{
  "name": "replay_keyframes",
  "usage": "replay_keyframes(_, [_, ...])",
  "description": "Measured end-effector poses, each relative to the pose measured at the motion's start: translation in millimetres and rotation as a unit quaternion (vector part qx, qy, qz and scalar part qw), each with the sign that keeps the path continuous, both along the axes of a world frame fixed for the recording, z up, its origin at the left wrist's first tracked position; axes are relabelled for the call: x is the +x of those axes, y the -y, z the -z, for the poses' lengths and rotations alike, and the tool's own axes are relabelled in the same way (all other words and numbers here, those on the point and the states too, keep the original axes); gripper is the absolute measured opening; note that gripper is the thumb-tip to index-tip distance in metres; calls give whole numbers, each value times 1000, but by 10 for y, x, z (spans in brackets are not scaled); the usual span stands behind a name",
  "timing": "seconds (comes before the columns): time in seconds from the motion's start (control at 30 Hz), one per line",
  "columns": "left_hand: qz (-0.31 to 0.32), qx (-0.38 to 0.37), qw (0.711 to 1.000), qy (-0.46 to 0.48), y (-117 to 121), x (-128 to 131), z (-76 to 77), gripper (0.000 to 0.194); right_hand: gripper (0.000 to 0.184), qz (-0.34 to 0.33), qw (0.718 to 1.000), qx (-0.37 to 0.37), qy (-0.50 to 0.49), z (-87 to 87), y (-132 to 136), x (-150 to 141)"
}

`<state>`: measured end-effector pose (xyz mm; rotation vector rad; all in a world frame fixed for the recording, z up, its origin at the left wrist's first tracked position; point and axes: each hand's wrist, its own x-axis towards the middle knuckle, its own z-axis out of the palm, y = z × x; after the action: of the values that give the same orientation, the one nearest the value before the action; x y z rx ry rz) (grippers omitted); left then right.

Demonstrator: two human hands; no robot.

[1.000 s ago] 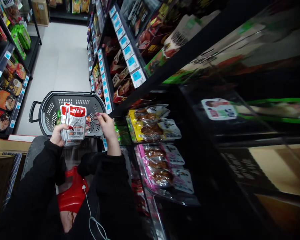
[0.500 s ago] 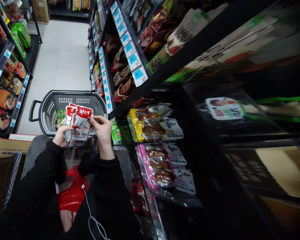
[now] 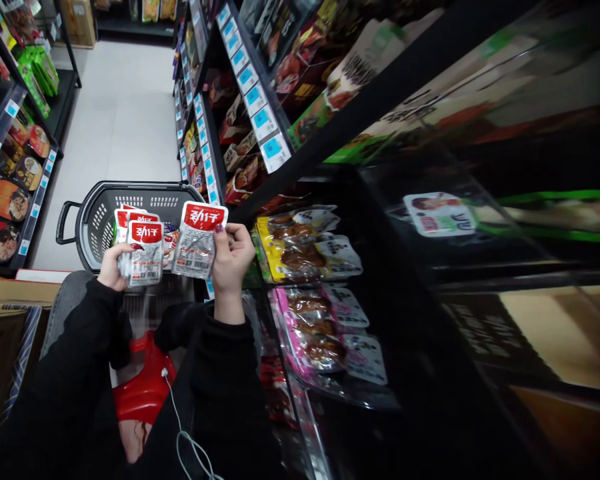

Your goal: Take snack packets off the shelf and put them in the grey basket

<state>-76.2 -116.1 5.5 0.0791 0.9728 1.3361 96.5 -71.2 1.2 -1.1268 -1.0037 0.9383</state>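
My left hand (image 3: 111,265) grips a fanned stack of red-and-white snack packets (image 3: 139,252) in front of a grey shopping basket (image 3: 95,223). My right hand (image 3: 231,257) pinches one single red-and-white packet (image 3: 198,240), held apart to the right of the stack. Both hands are closed on the packets, above my lap. Behind the packets, the basket holds a few green and red items.
Black store shelves run along the right, with yellow packets (image 3: 300,243) and pink packets (image 3: 325,327) of meat snacks on a low shelf beside my right hand. Blue price tags (image 3: 260,120) line the shelf edges. A red stool (image 3: 140,393) is under me, cardboard boxes (image 3: 5,313) at left.
My right hand has pulled one packet off the front of the stack and moved it right. The left hand keeps the remaining stack roughly in place.
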Motion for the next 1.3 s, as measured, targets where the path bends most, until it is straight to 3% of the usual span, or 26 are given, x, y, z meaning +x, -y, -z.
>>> replay_keyframes(0.13, [-18, -16, 1000, 15, -14, -19, -19, 37, 27, -7, 1000, 14, 17, 7, 11, 13])
replay_keyframes(0.3, [14, 1, 1000, 27, -2, -11, -33, 39, 28, -5, 1000, 14, 15, 41, -9, 32])
replay_keyframes(0.63, [64, 44, 997, 32, 13, -59, 55, 46, 30, -38, 996, -74, -24, 67, -41, 12])
replay_keyframes(1.0, [19, -1, 999, 28, 2, -22, -33, 47, 31, -99, 995, -11, -18, 73, 3, 13])
replay_keyframes(1.3, [41, 43, 997, 45, 16, -41, 22, 46, 30, -51, 997, -41, -40, 111, -44, 74])
